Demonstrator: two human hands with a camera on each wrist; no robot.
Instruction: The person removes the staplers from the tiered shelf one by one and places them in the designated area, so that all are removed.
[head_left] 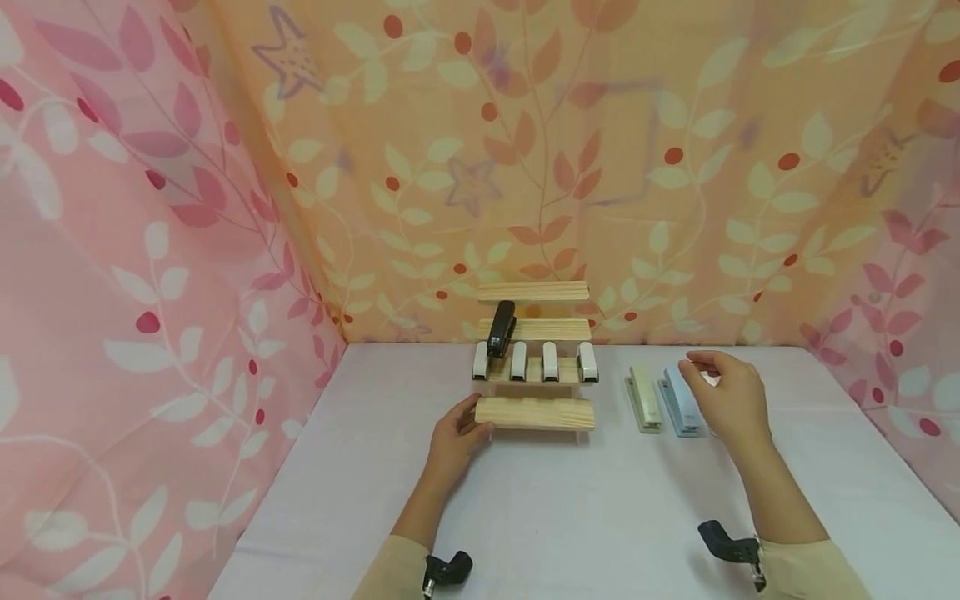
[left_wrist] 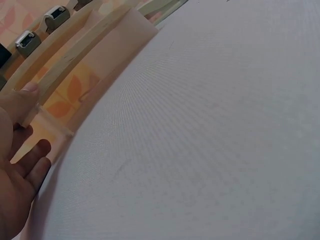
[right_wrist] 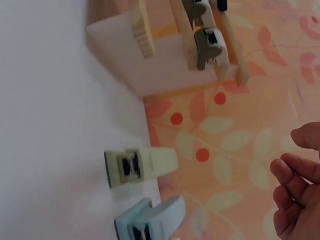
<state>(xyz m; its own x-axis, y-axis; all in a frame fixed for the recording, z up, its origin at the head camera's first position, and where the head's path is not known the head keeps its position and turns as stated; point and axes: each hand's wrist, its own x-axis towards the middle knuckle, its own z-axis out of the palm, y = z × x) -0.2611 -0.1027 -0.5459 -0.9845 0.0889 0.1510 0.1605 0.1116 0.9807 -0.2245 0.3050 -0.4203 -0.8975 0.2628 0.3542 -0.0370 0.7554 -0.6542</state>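
Observation:
A stepped wooden rack (head_left: 534,412) with clear side panels stands on the table. My left hand (head_left: 452,442) grips the left end of its lowest board, thumb at the front. Several white staplers (head_left: 550,361) sit in a row on the board above. A black stapler (head_left: 502,328) rests higher up at the left. My right hand (head_left: 731,400) hovers just right of a light blue stapler (head_left: 680,402), fingers loosely bent; in the right wrist view nothing shows between them. A pale green stapler (head_left: 643,398) stands left of the blue one. Something pale is mostly hidden behind my right hand.
A white cloth (head_left: 540,533) covers the table. Floral curtains (head_left: 420,167) close off the back and sides, with the rack close to the back one. A black wrist device (head_left: 729,546) sticks out from each sleeve.

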